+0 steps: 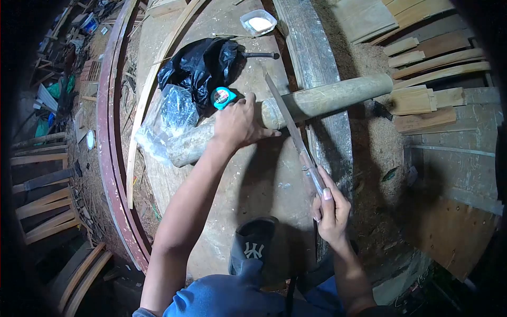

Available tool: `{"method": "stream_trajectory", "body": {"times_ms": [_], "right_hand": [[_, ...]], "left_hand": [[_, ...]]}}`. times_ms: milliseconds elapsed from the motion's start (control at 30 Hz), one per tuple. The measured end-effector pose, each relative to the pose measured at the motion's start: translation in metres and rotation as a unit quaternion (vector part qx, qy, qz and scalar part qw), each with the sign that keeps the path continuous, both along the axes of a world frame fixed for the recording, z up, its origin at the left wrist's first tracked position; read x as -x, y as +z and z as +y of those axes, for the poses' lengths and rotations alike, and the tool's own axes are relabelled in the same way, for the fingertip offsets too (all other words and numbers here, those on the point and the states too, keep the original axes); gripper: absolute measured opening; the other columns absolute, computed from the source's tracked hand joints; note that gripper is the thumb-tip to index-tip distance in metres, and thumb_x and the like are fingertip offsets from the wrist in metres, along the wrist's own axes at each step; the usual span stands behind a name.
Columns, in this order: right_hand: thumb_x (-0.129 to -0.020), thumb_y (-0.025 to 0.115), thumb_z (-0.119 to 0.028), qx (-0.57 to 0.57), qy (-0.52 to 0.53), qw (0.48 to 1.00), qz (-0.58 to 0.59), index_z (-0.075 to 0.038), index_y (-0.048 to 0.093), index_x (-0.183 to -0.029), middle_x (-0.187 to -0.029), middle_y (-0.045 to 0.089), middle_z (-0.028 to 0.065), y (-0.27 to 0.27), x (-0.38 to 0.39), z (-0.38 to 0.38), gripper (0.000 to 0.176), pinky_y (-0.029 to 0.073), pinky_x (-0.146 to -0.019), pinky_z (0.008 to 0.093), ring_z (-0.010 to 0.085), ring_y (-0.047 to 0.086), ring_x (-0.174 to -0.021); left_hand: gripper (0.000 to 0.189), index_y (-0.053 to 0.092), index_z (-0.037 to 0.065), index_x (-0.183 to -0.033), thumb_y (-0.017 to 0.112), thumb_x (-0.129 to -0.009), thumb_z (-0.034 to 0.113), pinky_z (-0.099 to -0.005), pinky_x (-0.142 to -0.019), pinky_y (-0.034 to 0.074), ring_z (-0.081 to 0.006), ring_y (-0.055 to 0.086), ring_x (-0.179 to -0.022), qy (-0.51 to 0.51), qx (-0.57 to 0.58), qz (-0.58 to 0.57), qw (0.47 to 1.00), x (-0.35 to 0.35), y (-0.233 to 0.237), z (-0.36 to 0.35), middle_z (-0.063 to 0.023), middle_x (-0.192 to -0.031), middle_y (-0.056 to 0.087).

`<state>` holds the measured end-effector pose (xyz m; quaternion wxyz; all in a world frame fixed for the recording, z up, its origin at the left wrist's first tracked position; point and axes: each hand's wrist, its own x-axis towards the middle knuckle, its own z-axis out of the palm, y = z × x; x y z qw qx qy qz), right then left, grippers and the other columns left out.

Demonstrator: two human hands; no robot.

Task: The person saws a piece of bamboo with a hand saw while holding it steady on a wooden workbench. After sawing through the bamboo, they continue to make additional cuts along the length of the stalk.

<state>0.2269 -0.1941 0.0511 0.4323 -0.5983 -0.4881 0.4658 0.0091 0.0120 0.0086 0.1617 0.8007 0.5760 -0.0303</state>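
A thick bamboo pole (343, 99) lies slantwise across the wooden work surface (222, 232), its far end sticking out past the right edge. My left hand (236, 122) is clamped over the pole, thumb pointing along it toward the saw. In my right hand (332, 212) is the handle of a handsaw (285, 113), whose long blade crosses the pole just right of a joint. A turquoise tape measure (222, 98) rests right beside my left fingers. Behind it are a black plastic bag (198, 66) and a clear plastic bag (179, 112).
A bolt-like metal rod (261, 55) and a small clear tub (258, 23) with white contents are at the back. My shoe (253, 245) stands on the surface. Wooden slats (422, 100) are stacked at right; a curved reddish beam (108, 142) runs along the left.
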Motion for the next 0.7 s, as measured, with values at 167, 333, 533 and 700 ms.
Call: {"method": "stream_trajectory", "body": {"times_ms": [167,333,533,700], "right_hand": [[-0.107,0.043,-0.014,0.012,0.015,0.999,-0.035,0.0,0.052,-0.15,-0.061,0.05,-0.0029,0.022,0.002,0.002,0.046,0.034,-0.05,0.0244,0.0046,0.044,-0.052],[-0.105,0.046,-0.009,0.054,0.011,0.997,-0.047,0.0,0.056,-0.147,-0.07,0.06,0.0012,0.036,-0.002,0.008,0.044,0.039,-0.053,0.0248,0.0056,0.048,-0.055],[-0.105,0.05,-0.009,-0.031,0.009,0.995,-0.092,0.005,0.059,-0.141,-0.116,0.074,0.0236,0.01,0.017,0.05,0.039,0.053,-0.078,0.0312,0.0169,0.069,-0.091],[-0.104,0.048,-0.007,0.132,0.017,0.984,-0.119,0.005,0.058,-0.142,-0.125,0.07,0.0282,0.057,0.013,0.03,0.041,0.053,-0.087,0.0325,0.0185,0.07,-0.103]], "left_hand": [[0.09,0.063,0.0,-0.114,0.077,-0.069,0.078,-0.0431,-0.078,0.061,-0.0339,0.076,-0.088,-0.016,-0.014,0.005,1.0,-0.003,-0.007,0.0,-0.0194,-0.101,0.075],[0.078,0.065,0.003,-0.113,0.082,-0.071,0.066,-0.0446,-0.077,0.061,-0.0357,0.076,-0.088,-0.004,0.017,-0.012,1.0,-0.002,0.0,0.0,-0.02,-0.099,0.074],[0.073,0.065,0.004,-0.114,0.085,-0.071,0.059,-0.0467,-0.08,0.06,-0.0374,0.074,-0.092,-0.009,-0.05,-0.063,0.997,-0.003,-0.009,-0.012,-0.0218,-0.102,0.073],[0.076,0.063,0.004,-0.119,0.086,-0.069,0.058,-0.0467,-0.08,0.059,-0.0378,0.073,-0.096,0.003,0.021,-0.041,0.999,-0.002,0.002,-0.004,-0.0209,-0.106,0.072]]}}
